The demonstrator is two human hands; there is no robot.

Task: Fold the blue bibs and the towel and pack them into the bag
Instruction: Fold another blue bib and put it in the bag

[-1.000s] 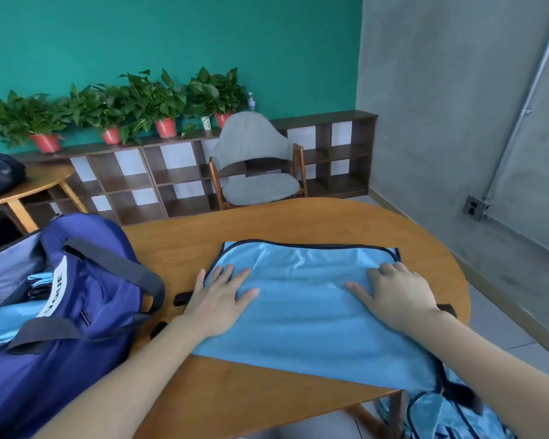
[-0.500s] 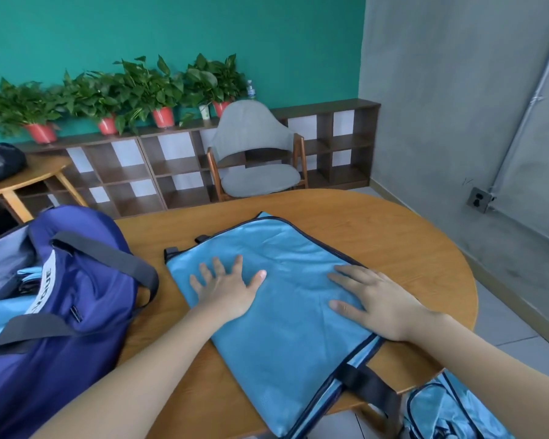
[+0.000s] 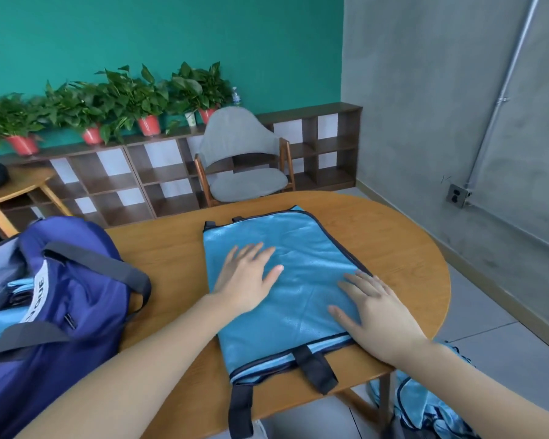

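On the wooden table (image 3: pixel 393 236), left hand (image 3: pixel 246 280) and right hand (image 3: pixel 374 315) press flat, fingers spread, on the folded bib (image 3: pixel 305 248).

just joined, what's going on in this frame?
A person is folding a light blue bib with dark trim on the round wooden table. Both the left hand and right hand press flat on it, no grip. The open navy duffel bag sits at the left with blue fabric inside. More blue bibs lie below the table edge, unfolded.
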